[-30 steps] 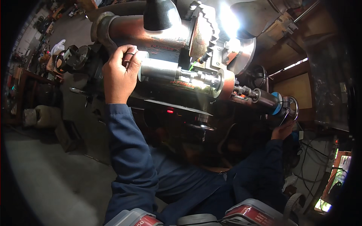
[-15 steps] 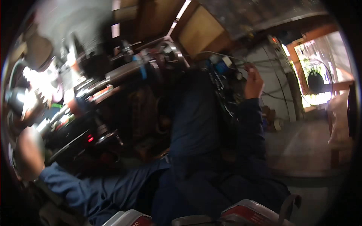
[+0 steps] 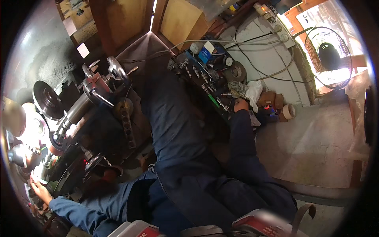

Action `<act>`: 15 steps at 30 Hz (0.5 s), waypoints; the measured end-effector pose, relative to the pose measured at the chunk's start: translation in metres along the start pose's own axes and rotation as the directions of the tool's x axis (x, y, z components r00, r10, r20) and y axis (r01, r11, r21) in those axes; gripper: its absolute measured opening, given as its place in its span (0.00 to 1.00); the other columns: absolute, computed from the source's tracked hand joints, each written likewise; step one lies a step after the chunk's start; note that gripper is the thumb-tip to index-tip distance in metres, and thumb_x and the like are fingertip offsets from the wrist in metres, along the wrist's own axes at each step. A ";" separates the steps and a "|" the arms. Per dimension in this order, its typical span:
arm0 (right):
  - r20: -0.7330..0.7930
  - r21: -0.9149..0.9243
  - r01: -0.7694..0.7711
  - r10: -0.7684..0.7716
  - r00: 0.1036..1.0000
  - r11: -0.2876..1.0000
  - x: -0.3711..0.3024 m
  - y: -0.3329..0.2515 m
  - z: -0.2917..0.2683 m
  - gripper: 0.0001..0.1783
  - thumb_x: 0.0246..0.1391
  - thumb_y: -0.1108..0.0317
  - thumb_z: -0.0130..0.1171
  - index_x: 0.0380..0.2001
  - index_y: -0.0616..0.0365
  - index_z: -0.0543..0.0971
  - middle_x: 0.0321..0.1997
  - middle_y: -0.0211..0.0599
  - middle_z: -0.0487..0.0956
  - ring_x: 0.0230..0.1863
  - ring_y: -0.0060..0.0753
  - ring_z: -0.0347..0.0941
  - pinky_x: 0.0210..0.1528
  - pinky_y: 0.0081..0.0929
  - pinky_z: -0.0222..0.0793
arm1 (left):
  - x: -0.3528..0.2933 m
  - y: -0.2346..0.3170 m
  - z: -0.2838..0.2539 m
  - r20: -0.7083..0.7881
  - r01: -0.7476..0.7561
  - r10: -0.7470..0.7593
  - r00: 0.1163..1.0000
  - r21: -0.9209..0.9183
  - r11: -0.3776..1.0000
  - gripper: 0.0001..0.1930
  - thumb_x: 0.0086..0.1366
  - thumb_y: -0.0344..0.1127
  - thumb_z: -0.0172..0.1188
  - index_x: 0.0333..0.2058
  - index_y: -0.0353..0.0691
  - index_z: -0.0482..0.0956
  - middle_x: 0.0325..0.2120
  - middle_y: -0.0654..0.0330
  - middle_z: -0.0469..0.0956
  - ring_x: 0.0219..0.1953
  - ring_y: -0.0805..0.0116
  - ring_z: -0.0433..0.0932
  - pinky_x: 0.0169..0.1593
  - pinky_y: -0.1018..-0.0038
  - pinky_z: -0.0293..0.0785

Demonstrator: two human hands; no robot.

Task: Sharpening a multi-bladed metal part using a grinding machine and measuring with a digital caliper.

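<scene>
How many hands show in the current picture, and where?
2: the left hand at the far left, beside the machine; the right hand right of centre, near a green-banded rod. No others are visible.

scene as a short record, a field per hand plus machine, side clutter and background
left hand: beside the shiny silver metal cylinder; contact unclear
right hand: beside the crumpled white plastic bag; grip unclear
machine: long grey metal shaft assembly, at the person's left
side clutter: small blue-and-white box, slender metal tool with green sleeve
background: round wire-cage fan, upper right
</scene>
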State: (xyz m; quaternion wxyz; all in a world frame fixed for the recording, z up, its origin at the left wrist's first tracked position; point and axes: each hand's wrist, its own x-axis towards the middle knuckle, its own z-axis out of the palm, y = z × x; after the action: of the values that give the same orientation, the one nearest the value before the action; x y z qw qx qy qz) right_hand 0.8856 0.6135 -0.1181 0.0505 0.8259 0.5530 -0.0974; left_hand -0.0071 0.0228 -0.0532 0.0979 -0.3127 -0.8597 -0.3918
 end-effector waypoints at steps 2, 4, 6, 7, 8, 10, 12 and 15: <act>-0.162 0.044 0.106 -0.097 0.982 0.993 0.000 0.016 0.012 0.13 0.56 0.71 0.54 0.43 0.57 0.82 0.43 0.51 0.81 0.44 0.50 0.78 0.48 0.43 0.74 | 0.000 0.008 0.003 0.021 -0.023 0.023 0.999 -0.004 1.000 0.22 0.75 0.44 0.44 0.58 0.34 0.69 0.57 0.54 0.71 0.59 0.62 0.68 0.63 0.68 0.60; -0.362 -0.037 0.092 -0.099 0.927 0.995 0.004 0.034 0.017 0.13 0.55 0.72 0.54 0.43 0.56 0.82 0.44 0.49 0.81 0.44 0.50 0.78 0.48 0.43 0.74 | -0.005 0.019 0.010 -0.005 0.049 -0.049 0.999 -0.019 0.999 0.21 0.75 0.43 0.44 0.58 0.34 0.69 0.57 0.53 0.71 0.59 0.61 0.68 0.63 0.68 0.60; -0.537 -0.113 0.068 -0.119 0.835 0.991 0.003 0.048 0.018 0.13 0.54 0.72 0.55 0.43 0.55 0.82 0.44 0.48 0.81 0.45 0.49 0.77 0.48 0.43 0.74 | -0.005 0.002 -0.001 -0.059 0.113 -0.111 0.992 0.042 0.993 0.21 0.75 0.41 0.45 0.59 0.34 0.68 0.58 0.52 0.70 0.59 0.61 0.68 0.63 0.68 0.61; -0.554 0.068 0.079 -0.028 0.832 0.995 0.002 0.055 0.016 0.14 0.53 0.72 0.55 0.43 0.53 0.82 0.44 0.47 0.81 0.45 0.50 0.77 0.48 0.43 0.74 | -0.002 -0.012 -0.010 -0.064 0.104 -0.103 0.993 0.022 0.994 0.20 0.75 0.40 0.45 0.59 0.34 0.68 0.58 0.52 0.70 0.59 0.61 0.68 0.63 0.68 0.61; -0.562 0.240 0.087 0.066 0.824 0.967 0.001 0.063 0.012 0.14 0.52 0.72 0.56 0.42 0.52 0.82 0.43 0.45 0.81 0.45 0.50 0.77 0.48 0.42 0.73 | -0.001 -0.014 -0.005 -0.064 0.099 -0.099 0.993 -0.006 0.995 0.20 0.75 0.39 0.45 0.59 0.34 0.68 0.58 0.52 0.70 0.59 0.61 0.68 0.63 0.68 0.62; -0.576 0.257 0.168 0.011 0.818 0.952 -0.003 0.073 0.010 0.12 0.50 0.77 0.56 0.38 0.54 0.83 0.43 0.43 0.81 0.45 0.46 0.78 0.47 0.40 0.73 | 0.010 -0.025 -0.016 -0.094 0.059 -0.053 0.994 0.064 0.996 0.20 0.75 0.37 0.45 0.59 0.32 0.69 0.57 0.50 0.71 0.58 0.61 0.70 0.62 0.68 0.63; -0.433 0.517 0.037 0.224 0.873 0.855 -0.006 0.078 0.004 0.12 0.47 0.75 0.59 0.37 0.54 0.83 0.44 0.43 0.82 0.46 0.43 0.79 0.47 0.37 0.73 | 0.008 -0.027 -0.007 -0.077 0.089 -0.085 0.993 0.051 0.995 0.20 0.75 0.37 0.45 0.59 0.31 0.68 0.57 0.50 0.71 0.58 0.61 0.69 0.62 0.68 0.63; -0.226 0.366 -0.180 0.275 0.935 0.913 0.001 0.103 0.017 0.13 0.45 0.71 0.62 0.37 0.52 0.84 0.45 0.41 0.82 0.49 0.44 0.77 0.49 0.38 0.72 | 0.010 -0.029 0.008 -0.053 0.042 -0.038 0.998 0.078 0.996 0.20 0.75 0.36 0.45 0.59 0.31 0.68 0.57 0.50 0.71 0.58 0.60 0.70 0.62 0.68 0.63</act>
State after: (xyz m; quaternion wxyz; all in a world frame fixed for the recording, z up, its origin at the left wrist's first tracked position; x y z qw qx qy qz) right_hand 0.9794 0.5713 -0.1371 -0.1582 0.8867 0.4287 -0.0703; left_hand -0.0326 0.0185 -0.0721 0.1242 -0.2810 -0.8779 -0.3673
